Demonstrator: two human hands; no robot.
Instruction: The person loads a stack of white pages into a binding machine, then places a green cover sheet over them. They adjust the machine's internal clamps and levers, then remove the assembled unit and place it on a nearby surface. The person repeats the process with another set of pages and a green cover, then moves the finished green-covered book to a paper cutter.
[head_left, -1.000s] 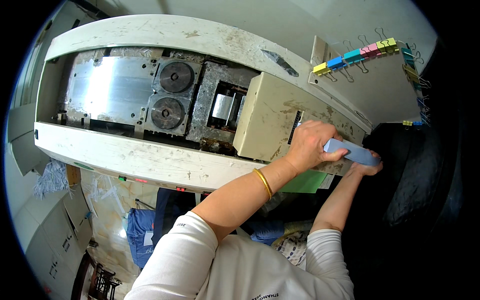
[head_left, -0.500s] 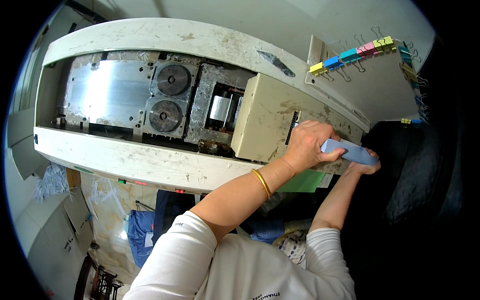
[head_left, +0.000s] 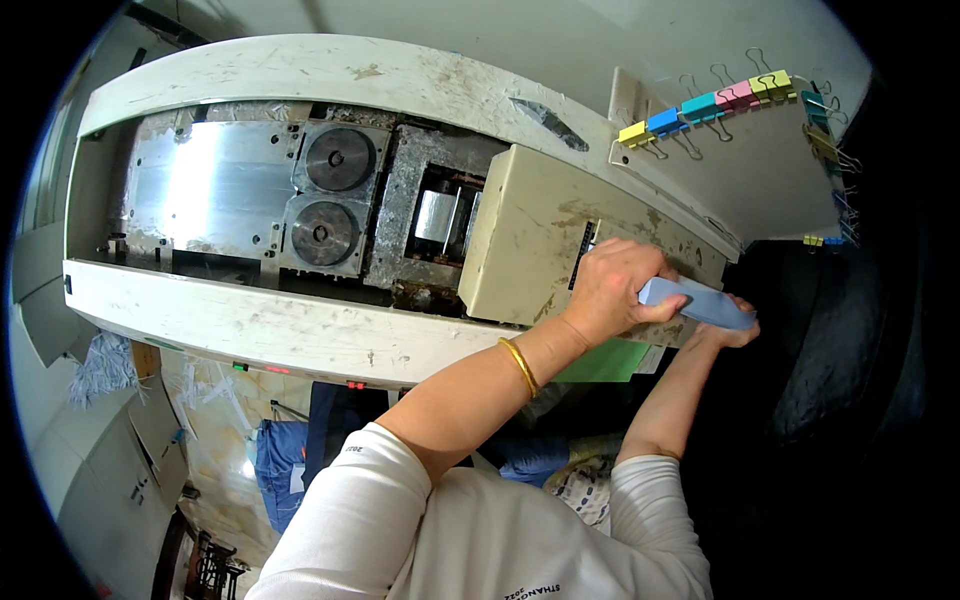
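Note:
Both of my hands grip a light blue, thick slab (head_left: 697, 303) that looks like a book or paper stack seen edge-on. My left hand (head_left: 622, 285), with a gold bangle on its wrist, wraps round the slab's left end, thumb along its near side. At the far right end my right hand (head_left: 735, 325) grips it, its fingers partly hidden behind the slab. The slab is held above the right part of a beige cover (head_left: 550, 230) on a long white machine (head_left: 200, 305). A green sheet (head_left: 605, 362) shows below my left wrist.
Left of the cover, the machine's open bed holds two dark round discs (head_left: 325, 233) and a shiny metal plate (head_left: 190, 190). A side panel (head_left: 720, 170) edged with coloured binder clips (head_left: 735, 97) stands at the far right. Paper strips (head_left: 105, 370) hang at the left.
The view has shifted slightly, so the machine sits a little farther left. My hands keep nearly the same place and the same hold on the light blue slab.

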